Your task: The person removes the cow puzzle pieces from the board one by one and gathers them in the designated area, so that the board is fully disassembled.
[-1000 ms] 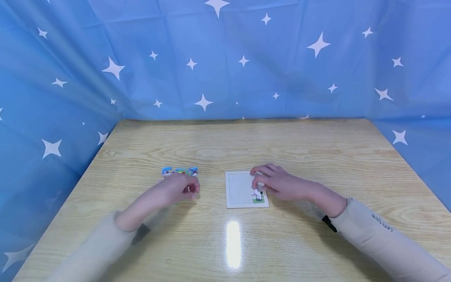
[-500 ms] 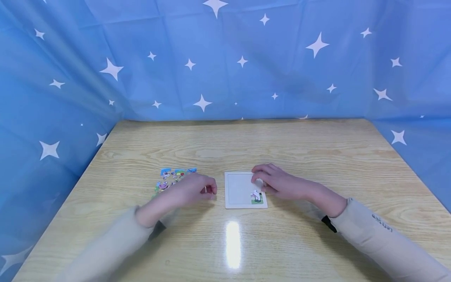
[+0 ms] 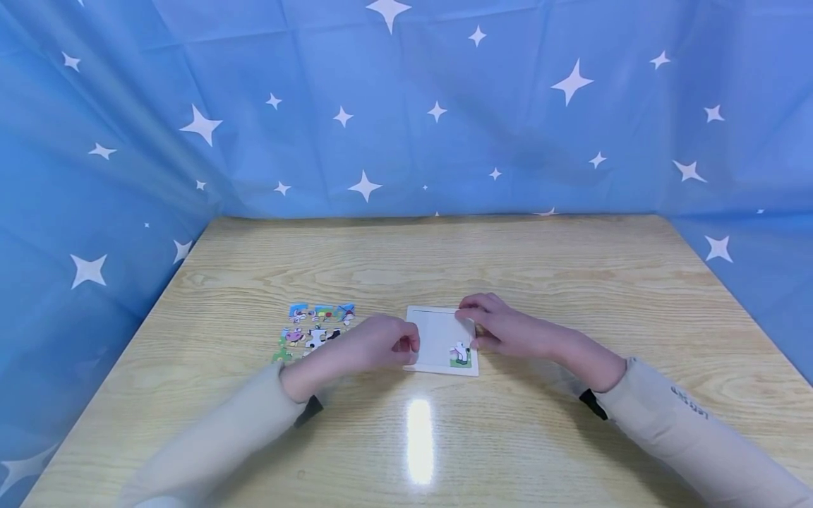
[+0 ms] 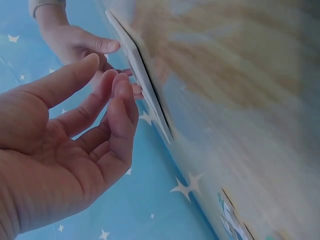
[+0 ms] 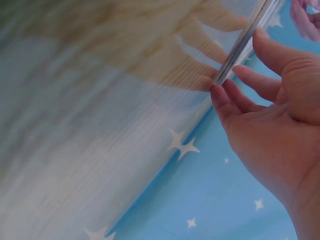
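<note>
A square white puzzle tray (image 3: 434,331) lies on the table, with one or more joined jigsaw pieces (image 3: 461,355) showing a white animal on green in its near right corner. My right hand (image 3: 502,324) holds the tray by its far right part; in the right wrist view, thumb and fingertips meet the tray's edge (image 5: 245,42). My left hand (image 3: 384,340) is at the tray's left side, fingers loosely bent. No piece shows between its fingers (image 4: 117,85) in the left wrist view, where the tray (image 4: 142,70) stands right behind the fingertips.
Several loose jigsaw pieces (image 3: 316,339) lie left of the tray, partly hidden by my left forearm. The wood-grain table (image 3: 540,268) ends at a blue star-patterned curtain (image 3: 406,127) behind. A bright reflection (image 3: 420,441) shows on the near table surface.
My left hand has moved right, from over the loose pieces to the tray's left edge, uncovering the pieces. The tray has turned slightly. My right hand stays at the tray's right side.
</note>
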`<control>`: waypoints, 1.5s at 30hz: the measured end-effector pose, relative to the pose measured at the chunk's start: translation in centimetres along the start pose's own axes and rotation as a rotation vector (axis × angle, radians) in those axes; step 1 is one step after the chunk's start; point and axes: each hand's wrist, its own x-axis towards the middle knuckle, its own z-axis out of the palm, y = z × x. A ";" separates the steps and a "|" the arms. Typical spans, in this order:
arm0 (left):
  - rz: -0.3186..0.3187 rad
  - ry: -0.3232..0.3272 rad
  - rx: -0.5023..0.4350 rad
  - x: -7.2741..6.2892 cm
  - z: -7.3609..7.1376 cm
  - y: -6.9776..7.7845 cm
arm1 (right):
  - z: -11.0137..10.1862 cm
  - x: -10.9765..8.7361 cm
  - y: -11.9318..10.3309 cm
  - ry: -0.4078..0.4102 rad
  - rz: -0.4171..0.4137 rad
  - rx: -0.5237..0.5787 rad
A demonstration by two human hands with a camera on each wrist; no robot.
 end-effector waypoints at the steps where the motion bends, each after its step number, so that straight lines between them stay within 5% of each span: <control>1: 0.002 0.001 0.002 0.2 0.0 0.2 | -0.1 0.0 -0.2 0.007 -0.008 -0.004; 7: -0.029 -0.005 -0.022 1.3 -0.1 1.1 | -2.3 0.0 -3.6 0.002 0.014 0.020; 15: -0.078 -0.029 -0.022 3.1 0.1 2.0 | -3.4 0.1 -5.4 -0.006 0.027 0.000; 25: -0.011 -0.054 0.045 4.2 0.9 2.2 | -3.0 0.0 -4.6 0.008 -0.011 -0.026; 38: -0.028 -0.084 0.098 5.3 1.7 3.1 | -3.4 0.2 -5.5 -0.018 0.009 -0.016; 45: -0.009 -0.086 0.132 5.5 1.8 3.3 | -1.9 0.0 -2.7 0.035 -0.086 -0.021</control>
